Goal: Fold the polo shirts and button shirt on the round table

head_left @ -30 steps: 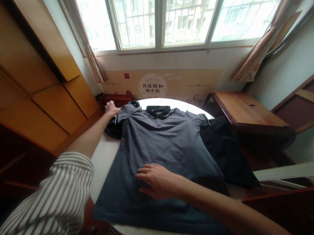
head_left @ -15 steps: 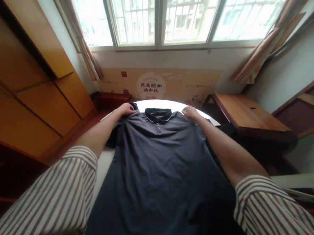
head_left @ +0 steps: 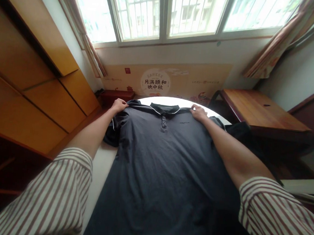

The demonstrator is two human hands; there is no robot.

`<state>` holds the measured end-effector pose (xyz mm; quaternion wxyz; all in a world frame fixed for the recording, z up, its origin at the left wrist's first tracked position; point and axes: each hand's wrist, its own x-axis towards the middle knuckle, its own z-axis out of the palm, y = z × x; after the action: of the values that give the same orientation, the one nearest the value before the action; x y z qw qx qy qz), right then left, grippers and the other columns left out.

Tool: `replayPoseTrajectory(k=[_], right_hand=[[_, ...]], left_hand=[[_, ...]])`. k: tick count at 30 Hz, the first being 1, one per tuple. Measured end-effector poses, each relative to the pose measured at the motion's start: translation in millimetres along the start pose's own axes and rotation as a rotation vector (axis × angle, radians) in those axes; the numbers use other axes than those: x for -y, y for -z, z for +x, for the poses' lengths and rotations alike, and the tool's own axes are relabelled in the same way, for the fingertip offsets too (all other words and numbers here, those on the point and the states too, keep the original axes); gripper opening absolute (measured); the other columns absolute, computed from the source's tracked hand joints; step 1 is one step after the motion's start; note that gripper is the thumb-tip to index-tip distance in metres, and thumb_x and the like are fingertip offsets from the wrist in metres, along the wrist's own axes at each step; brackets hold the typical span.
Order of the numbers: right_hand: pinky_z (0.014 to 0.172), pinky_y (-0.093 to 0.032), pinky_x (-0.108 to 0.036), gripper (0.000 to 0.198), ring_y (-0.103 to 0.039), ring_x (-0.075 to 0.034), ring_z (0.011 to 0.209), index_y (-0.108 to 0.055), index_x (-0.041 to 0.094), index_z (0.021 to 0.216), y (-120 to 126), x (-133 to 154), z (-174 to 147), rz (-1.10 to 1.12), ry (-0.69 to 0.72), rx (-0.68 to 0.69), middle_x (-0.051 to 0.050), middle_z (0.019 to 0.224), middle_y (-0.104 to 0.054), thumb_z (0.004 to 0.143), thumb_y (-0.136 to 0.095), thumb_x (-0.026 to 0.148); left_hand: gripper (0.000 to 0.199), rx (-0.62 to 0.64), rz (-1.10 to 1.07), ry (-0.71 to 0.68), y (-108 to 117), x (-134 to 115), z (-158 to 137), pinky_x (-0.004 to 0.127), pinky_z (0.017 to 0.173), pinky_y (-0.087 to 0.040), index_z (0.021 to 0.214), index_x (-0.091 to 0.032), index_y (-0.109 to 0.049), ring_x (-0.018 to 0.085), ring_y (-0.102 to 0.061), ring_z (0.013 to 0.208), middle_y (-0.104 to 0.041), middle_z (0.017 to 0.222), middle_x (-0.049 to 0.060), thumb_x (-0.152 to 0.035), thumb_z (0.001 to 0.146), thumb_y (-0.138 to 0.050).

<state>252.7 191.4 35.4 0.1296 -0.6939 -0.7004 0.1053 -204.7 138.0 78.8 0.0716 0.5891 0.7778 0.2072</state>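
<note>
A dark polo shirt (head_left: 164, 161) lies front side up on a white table (head_left: 101, 167), its collar at the far end and its lower part running towards me. White piping edges the collar, and a short button placket runs below it. My left hand (head_left: 119, 105) is closed on the shirt's shoulder at the left. At the opposite shoulder, my right hand (head_left: 199, 112) pinches the cloth. Between the two hands the shoulder line looks stretched fairly straight. The left short sleeve hangs bunched beside the body; my right forearm partly hides the other.
Beyond the table stands a wall with a printed banner (head_left: 187, 80) under a barred window. A wooden desk (head_left: 266, 109) is at the right, with dark cloth (head_left: 237, 129) near it. Tall wooden cabinets (head_left: 39, 97) line the left side.
Both hands have moved slightly apart, drawing the shoulders wider and tauter. A small chest logo now shows on the shirt. The camera view has shifted slightly.
</note>
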Motion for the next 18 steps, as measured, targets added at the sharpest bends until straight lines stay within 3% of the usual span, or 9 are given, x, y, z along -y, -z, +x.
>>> replayPoseTrajectory(k=[4, 7, 9, 11, 15, 18], right_hand=[[0.099, -0.044, -0.045, 0.033, -0.055, -0.03, 0.123, -0.065, 0.024, 0.119, 11, -7, -2, -0.01, -0.002, 0.015, -0.013, 0.133, -0.06, 0.098, -0.049, 0.044], [0.099, -0.045, -0.045, 0.042, -0.056, -0.033, 0.121, -0.071, 0.017, 0.112, 31, -24, -2, -0.066, -0.074, 0.018, -0.018, 0.127, -0.063, 0.09, -0.061, 0.052], [0.097, -0.046, -0.045, 0.053, -0.058, -0.037, 0.119, -0.072, 0.011, 0.108, 47, -37, -3, -0.124, -0.149, 0.041, -0.023, 0.122, -0.064, 0.079, -0.073, 0.056], [0.091, -0.051, -0.042, 0.061, -0.061, -0.038, 0.113, -0.073, 0.009, 0.105, 58, -48, -6, -0.134, -0.193, 0.112, -0.022, 0.112, -0.067, 0.069, -0.082, 0.057], [0.085, -0.055, -0.038, 0.058, -0.066, -0.035, 0.104, -0.074, 0.01, 0.102, 59, -55, -15, -0.031, -0.2, 0.184, -0.017, 0.102, -0.071, 0.062, -0.089, 0.049], [0.091, -0.054, -0.045, 0.073, -0.063, -0.039, 0.11, -0.069, 0.006, 0.112, 51, -56, -21, -0.007, -0.231, 0.097, -0.024, 0.112, -0.069, 0.054, -0.093, 0.044]], left_hand=[[0.024, -0.02, -0.016, 0.044, -5, -2, -8, 0.028, 0.09, -0.05, 0.099, -0.017, -0.076, 0.023, -0.068, 0.099, -0.074, 0.103, 0.01, -0.033, 0.083, -0.071], [0.024, -0.068, 0.051, 0.03, -4, -19, -18, 0.039, 0.097, -0.048, 0.103, -0.018, -0.074, 0.031, -0.062, 0.111, -0.07, 0.114, 0.013, -0.032, 0.084, -0.069], [0.027, -0.166, 0.148, -0.07, -6, -42, -30, 0.049, 0.101, -0.044, 0.11, -0.017, -0.071, 0.036, -0.055, 0.12, -0.064, 0.124, 0.017, -0.031, 0.089, -0.063], [0.029, -0.199, 0.209, -0.271, -14, -72, -50, 0.051, 0.103, -0.042, 0.113, -0.014, -0.069, 0.037, -0.051, 0.123, -0.061, 0.126, 0.019, -0.028, 0.094, -0.052], [0.037, 0.071, 0.155, -0.668, -56, -128, -109, 0.039, 0.108, -0.04, 0.117, -0.014, -0.069, 0.027, -0.057, 0.119, -0.064, 0.124, 0.015, -0.027, 0.1, -0.038], [0.047, 0.216, 0.154, -0.725, -92, -143, -148, 0.041, 0.115, -0.034, 0.138, -0.018, -0.057, 0.028, -0.046, 0.135, -0.051, 0.146, 0.013, -0.04, 0.101, -0.038]])
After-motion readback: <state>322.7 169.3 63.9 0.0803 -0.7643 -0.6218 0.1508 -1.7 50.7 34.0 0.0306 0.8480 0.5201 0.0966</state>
